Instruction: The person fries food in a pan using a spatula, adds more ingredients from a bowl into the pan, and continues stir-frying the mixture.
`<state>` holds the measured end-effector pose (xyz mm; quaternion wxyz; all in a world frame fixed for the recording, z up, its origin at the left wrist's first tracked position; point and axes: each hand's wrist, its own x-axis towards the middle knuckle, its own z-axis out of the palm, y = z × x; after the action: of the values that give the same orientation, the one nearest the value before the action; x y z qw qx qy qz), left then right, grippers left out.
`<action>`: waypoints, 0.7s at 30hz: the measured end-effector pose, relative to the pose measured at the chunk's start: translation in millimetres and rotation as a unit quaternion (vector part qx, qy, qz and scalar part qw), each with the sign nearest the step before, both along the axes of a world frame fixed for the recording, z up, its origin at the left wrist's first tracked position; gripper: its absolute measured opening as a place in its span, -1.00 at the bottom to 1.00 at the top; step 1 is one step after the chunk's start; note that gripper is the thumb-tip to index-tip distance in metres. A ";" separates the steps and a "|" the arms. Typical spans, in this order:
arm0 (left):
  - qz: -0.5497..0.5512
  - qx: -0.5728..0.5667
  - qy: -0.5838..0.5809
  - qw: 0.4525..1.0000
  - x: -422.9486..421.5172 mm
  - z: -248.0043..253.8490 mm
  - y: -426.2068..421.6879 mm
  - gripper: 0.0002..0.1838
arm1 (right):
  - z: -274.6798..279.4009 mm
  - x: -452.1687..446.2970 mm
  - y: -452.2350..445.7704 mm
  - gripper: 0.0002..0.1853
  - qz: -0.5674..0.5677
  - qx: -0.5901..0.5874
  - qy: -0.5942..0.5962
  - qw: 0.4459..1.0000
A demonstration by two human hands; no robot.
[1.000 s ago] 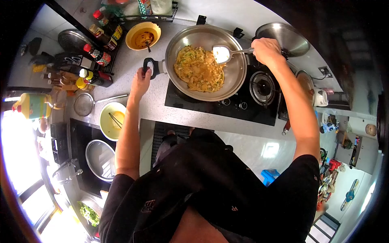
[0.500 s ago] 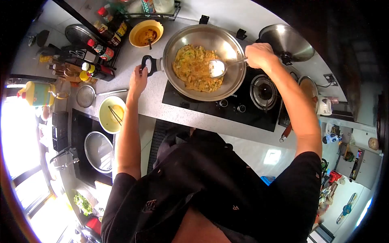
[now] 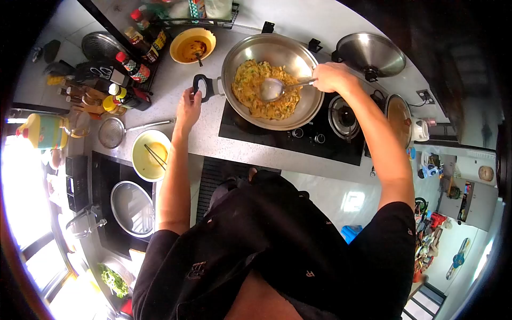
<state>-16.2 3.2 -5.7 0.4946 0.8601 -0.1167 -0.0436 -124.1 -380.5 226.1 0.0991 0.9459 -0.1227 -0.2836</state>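
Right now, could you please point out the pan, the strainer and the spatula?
Pan [image 3: 282, 49], head view: on its bare inner wall.
Strainer [image 3: 111, 133], head view: on its round mesh.
Spatula [image 3: 272, 89], head view: on its metal blade.

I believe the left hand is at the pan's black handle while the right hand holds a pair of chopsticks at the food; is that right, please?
Not quite, the tool is wrong: the head view shows the right hand holding a metal spatula at the food in the pan. The left hand is indeed at the black handle.
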 end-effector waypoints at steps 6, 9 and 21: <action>0.002 0.017 0.011 1.000 -7.0 17.2 -4.4 -0.53 | 31.0 -24.5 -8.0 -0.72 0.012 -0.094 0.018 0.995; -0.002 0.008 0.010 1.000 -5.1 16.4 -5.6 -0.54 | 51.1 -18.8 -6.1 -0.73 0.008 -0.101 0.013 0.995; -0.004 0.009 0.019 1.000 -3.8 6.4 -1.2 -0.52 | -14.4 -2.4 -38.3 -0.88 0.102 -0.056 -0.088 0.989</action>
<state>-20.0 2.0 0.8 0.4888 0.8631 -0.1107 -0.0627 -126.4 -418.8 211.7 0.1695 0.9676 -0.0492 -0.1805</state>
